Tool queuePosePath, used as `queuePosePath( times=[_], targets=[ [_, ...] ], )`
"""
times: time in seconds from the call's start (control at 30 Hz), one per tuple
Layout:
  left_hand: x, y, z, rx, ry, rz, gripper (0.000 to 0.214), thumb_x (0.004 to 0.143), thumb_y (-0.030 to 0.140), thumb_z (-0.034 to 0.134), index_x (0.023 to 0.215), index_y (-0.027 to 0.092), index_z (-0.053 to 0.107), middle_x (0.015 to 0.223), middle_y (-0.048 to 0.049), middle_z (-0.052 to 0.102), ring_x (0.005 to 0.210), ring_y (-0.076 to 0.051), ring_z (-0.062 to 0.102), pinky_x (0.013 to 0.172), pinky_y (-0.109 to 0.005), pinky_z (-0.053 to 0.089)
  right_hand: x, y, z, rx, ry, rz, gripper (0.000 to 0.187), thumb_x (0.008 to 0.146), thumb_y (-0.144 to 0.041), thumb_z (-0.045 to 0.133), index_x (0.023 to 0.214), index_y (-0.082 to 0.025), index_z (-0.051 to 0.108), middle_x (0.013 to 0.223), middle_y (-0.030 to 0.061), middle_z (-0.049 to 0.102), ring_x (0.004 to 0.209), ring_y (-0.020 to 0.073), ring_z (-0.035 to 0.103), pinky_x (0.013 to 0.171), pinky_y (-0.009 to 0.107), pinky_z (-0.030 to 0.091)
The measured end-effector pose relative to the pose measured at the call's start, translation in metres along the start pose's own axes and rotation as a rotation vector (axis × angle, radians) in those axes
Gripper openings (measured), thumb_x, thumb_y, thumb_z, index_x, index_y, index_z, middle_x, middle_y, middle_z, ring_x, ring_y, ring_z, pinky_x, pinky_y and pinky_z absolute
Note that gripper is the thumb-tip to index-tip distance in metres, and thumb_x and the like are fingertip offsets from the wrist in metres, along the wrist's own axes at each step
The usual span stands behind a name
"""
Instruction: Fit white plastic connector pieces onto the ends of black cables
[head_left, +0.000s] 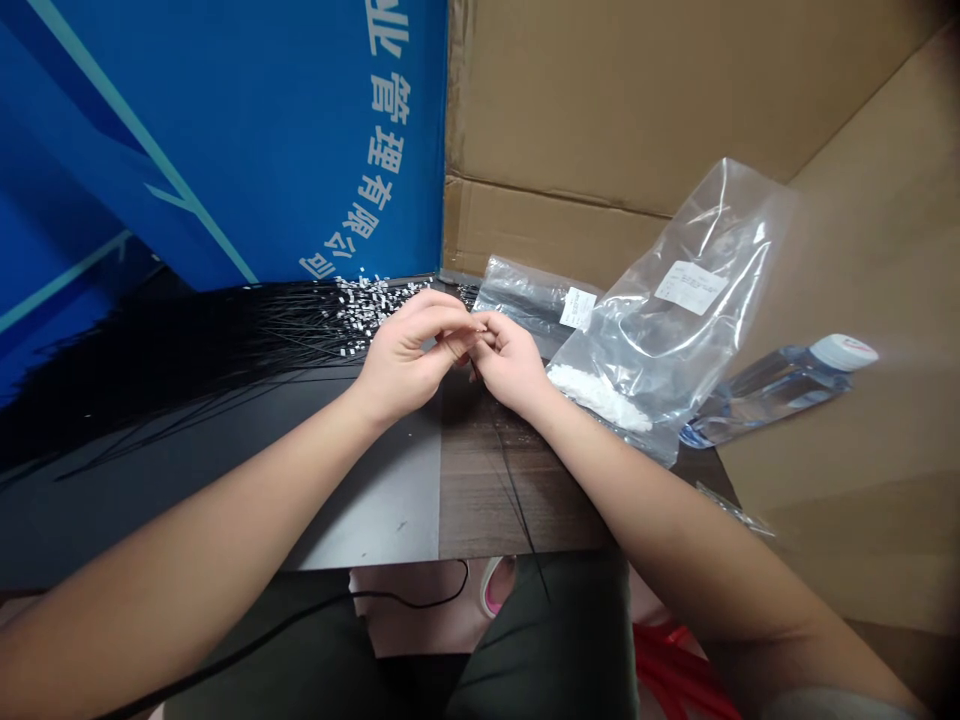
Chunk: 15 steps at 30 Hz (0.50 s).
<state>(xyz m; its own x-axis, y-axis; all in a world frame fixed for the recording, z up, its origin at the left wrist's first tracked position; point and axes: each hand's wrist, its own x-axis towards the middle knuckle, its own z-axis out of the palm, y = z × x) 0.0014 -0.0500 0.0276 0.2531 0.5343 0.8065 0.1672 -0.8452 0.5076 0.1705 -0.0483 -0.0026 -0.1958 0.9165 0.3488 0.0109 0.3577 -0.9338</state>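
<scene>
My left hand (409, 350) and my right hand (511, 362) meet over the table, thumbs and fingertips pinched together. A thin black wire (513, 476) runs down from under my right fingers and hangs past the table's front edge. Its upper end is hidden among the fingers. Whatever my left fingertips pinch is too small to make out. Left of my hands lies a large bundle of black wires (172, 345), with small white connectors (364, 303) clustered at the near end. A clear plastic bag (660, 330) holding small white pieces (600, 397) is beside my right wrist.
A flat clear bag (517, 290) with a white label lies behind my right hand. At right, a water bottle (780, 392) leans over. A blue printed panel (300, 130) and cardboard walls (570, 100) close off the back. Small clear packaging (731, 507) sits near the right edge.
</scene>
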Motion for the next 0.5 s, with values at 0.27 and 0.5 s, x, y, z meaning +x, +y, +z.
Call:
queuePosePath(
  times=[0.27, 0.5],
  targets=[
    [0.005, -0.003, 0.003, -0.462, 0.172, -0.443, 0.028, 0.081, 0.041, 0.092, 0.09, 0.02, 0.075, 0.091, -0.0027, 0.069, 0.08, -0.014, 0.064, 0.072, -0.025, 0.054, 0.002, -0.012, -0.003, 0.217, -0.071, 0.052, 0.035, 0.085, -0.051, 0.083, 0.091, -0.019, 0.068, 0.077, 0.0001, 0.075, 0.063, 0.0118, 0.066, 0.061, 0.026, 0.053],
    [0.01, -0.003, -0.002, -0.812, 0.101, -0.75, 0.041, 0.066, 0.036, 0.102, 0.087, 0.016, 0.073, 0.083, -0.0007, 0.066, 0.064, -0.012, 0.062, 0.054, -0.025, 0.053, 0.002, -0.018, -0.007, 0.409, -0.258, 0.322, 0.04, 0.086, -0.054, 0.082, 0.098, -0.016, 0.074, 0.078, 0.0029, 0.078, 0.059, 0.0106, 0.067, 0.053, 0.022, 0.048]
  ],
)
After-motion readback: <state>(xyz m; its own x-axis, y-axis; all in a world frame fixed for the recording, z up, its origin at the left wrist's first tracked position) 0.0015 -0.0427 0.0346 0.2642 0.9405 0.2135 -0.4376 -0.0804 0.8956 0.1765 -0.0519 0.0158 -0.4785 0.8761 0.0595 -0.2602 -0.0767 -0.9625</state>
